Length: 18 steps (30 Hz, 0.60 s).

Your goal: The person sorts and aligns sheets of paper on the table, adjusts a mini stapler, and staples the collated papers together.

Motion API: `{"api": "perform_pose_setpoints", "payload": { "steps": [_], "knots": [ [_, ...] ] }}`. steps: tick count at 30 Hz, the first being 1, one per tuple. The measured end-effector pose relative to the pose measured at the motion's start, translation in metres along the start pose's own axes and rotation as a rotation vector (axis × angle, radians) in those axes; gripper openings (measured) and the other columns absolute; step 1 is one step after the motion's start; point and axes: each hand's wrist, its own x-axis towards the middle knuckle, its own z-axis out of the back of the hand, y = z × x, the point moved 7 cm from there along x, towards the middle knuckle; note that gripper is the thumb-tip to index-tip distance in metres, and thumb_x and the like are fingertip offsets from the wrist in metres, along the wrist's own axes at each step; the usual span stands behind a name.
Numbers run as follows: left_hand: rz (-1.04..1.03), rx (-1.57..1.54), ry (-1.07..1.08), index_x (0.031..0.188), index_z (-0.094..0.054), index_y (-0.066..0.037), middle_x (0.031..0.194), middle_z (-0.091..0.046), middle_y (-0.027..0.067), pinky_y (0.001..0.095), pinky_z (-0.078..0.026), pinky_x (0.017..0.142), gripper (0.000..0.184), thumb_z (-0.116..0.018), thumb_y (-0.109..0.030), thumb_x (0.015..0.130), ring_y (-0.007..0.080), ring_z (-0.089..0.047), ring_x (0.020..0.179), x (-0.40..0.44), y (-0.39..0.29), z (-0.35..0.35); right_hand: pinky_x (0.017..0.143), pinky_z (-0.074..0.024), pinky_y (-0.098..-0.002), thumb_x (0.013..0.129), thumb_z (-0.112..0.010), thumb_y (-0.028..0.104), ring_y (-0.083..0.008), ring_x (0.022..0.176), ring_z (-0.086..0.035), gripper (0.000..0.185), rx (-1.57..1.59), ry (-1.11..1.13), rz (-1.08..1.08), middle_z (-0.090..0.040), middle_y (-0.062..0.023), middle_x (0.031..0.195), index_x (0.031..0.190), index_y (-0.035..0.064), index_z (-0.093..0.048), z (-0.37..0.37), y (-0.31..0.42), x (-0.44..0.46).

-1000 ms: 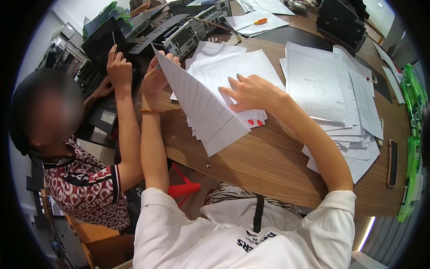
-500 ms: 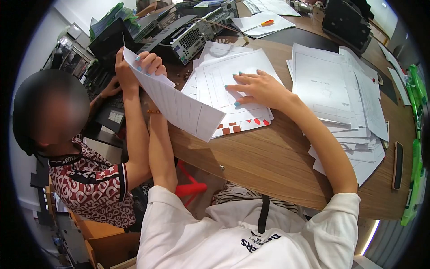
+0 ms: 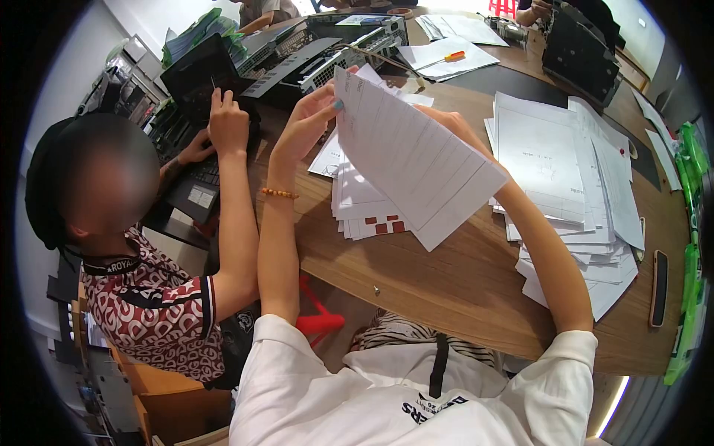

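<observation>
My left hand (image 3: 306, 123) pinches the upper left corner of a sheet of paper (image 3: 416, 160) with ruled lines, raised and tilted above the table. Behind that sheet reaches my right hand (image 3: 452, 123); its fingers are hidden, so I cannot see what they touch. Below the sheet lies a small pile of papers (image 3: 357, 197), the lowest printed with reddish-brown blocks. To the right of my right forearm is a larger, uneven stack of papers (image 3: 539, 163).
A person in a patterned shirt (image 3: 149, 297) sits at my left, near a laptop (image 3: 197, 78). Open computer cases (image 3: 320, 63) stand at the back left. A screwdriver (image 3: 454, 56) lies on papers. A phone (image 3: 659, 288) rests at the right edge, and a small screw (image 3: 377, 290) in front.
My left hand has carried the sheet right, over the small pile. My right hand has lifted from the pile and moved behind the sheet. The other person's raised hand has come away from it.
</observation>
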Motion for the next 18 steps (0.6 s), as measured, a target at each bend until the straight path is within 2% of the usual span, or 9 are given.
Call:
{"api": "perform_pose_setpoints", "payload": {
  "steps": [4,9,11,12,14,15,16,17,18],
  "knots": [
    [0.091,0.129,0.066,0.107,-0.052,-0.002,0.105,-0.055,0.0047,0.0238,-0.038,0.085,0.027,-0.056,-0.010,0.081,0.0097,-0.049,0.096,-0.002,0.006,0.005,0.058,-0.0446,-0.0309,0.078,-0.053,0.014,-0.0222,0.066,-0.060,0.015,0.082,-0.034,-0.014,-0.058,-0.0133,0.069,0.080,-0.0004,-0.054,-0.002,0.006,0.003],
    [0.107,0.203,0.135,0.110,-0.048,-0.001,0.101,-0.055,0.0035,0.0213,-0.040,0.080,0.032,-0.057,-0.009,0.080,0.0083,-0.051,0.091,-0.004,-0.006,-0.007,0.063,-0.0459,-0.0276,0.090,-0.041,0.024,-0.0125,0.072,-0.059,0.029,0.530,0.141,-0.216,-0.062,-0.0083,0.079,0.088,0.0005,-0.057,-0.007,0.019,0.005],
    [-0.128,-0.139,-0.145,0.110,-0.045,0.001,0.100,-0.055,0.0027,0.0205,-0.039,0.080,0.030,-0.051,-0.012,0.084,0.0087,-0.051,0.088,-0.016,-0.027,0.032,0.066,-0.0469,-0.0271,0.090,-0.040,0.026,-0.0115,0.075,-0.059,0.030,0.746,0.080,-0.183,-0.061,-0.0079,0.083,0.090,0.0013,-0.058,0.008,0.038,0.010],
    [-0.156,0.212,-0.468,0.107,-0.045,-0.001,0.088,-0.054,0.0018,0.0233,-0.040,0.075,0.026,-0.050,-0.015,0.085,0.0099,-0.051,0.078,-0.035,-0.041,0.088,0.069,-0.0480,-0.0265,0.091,-0.039,0.028,-0.0105,0.077,-0.059,0.032,0.960,0.020,-0.149,-0.061,-0.0074,0.086,0.093,0.0021,-0.058,0.014,0.044,0.011],
    [-0.178,0.569,-0.793,0.104,-0.046,-0.003,0.076,-0.052,0.0008,0.0261,-0.040,0.069,0.023,-0.048,-0.017,0.085,0.0111,-0.050,0.069,-0.061,-0.064,0.125,0.080,-0.0460,-0.0301,0.089,-0.041,0.031,-0.0187,0.087,-0.058,0.036,0.442,0.025,-0.035,-0.058,-0.0144,0.099,0.104,0.0012,-0.054,0.014,0.026,0.004],
    [-0.231,0.207,-0.501,0.104,-0.046,-0.004,0.076,-0.052,0.0008,0.0266,-0.039,0.067,0.024,-0.047,-0.018,0.085,0.0109,-0.049,0.067,-0.056,-0.070,0.098,0.084,-0.0443,-0.0326,0.088,-0.042,0.032,-0.0225,0.093,-0.057,0.038,0.165,0.068,0.096,-0.057,-0.0163,0.104,0.109,0.0009,-0.051,0.002,0.023,-0.001],
    [-0.272,-0.148,-0.199,0.104,-0.046,-0.004,0.076,-0.052,0.0007,0.0271,-0.037,0.065,0.024,-0.047,-0.020,0.085,0.0106,-0.048,0.066,-0.058,-0.087,0.063,0.092,-0.0383,-0.0375,0.087,-0.044,0.033,-0.0285,0.106,-0.049,0.043,-0.087,0.164,0.054,-0.053,-0.0174,0.111,0.116,0.0017,-0.046,-0.016,0.021,-0.015],
    [-0.300,-0.499,0.109,0.103,-0.045,-0.004,0.077,-0.051,0.0006,0.0276,-0.036,0.062,0.025,-0.046,-0.022,0.085,0.0104,-0.046,0.065,-0.066,-0.108,0.024,0.094,-0.0355,-0.0375,0.082,-0.053,0.026,-0.0282,0.115,-0.041,0.049,-0.330,0.312,-0.034,-0.040,-0.0156,0.126,0.124,0.0072,-0.037,-0.035,0.020,-0.032],
    [-0.319,-0.848,0.421,0.103,-0.045,-0.005,0.077,-0.051,0.0006,0.0281,-0.034,0.060,0.026,-0.045,-0.023,0.085,0.0102,-0.045,0.064,-0.082,-0.130,-0.009,0.095,-0.0348,-0.0374,0.081,-0.054,0.027,-0.0298,0.116,-0.039,0.051,-0.512,0.356,0.054,-0.039,-0.0175,0.126,0.123,0.0051,-0.037,-0.050,0.020,-0.045]
  ]
}}
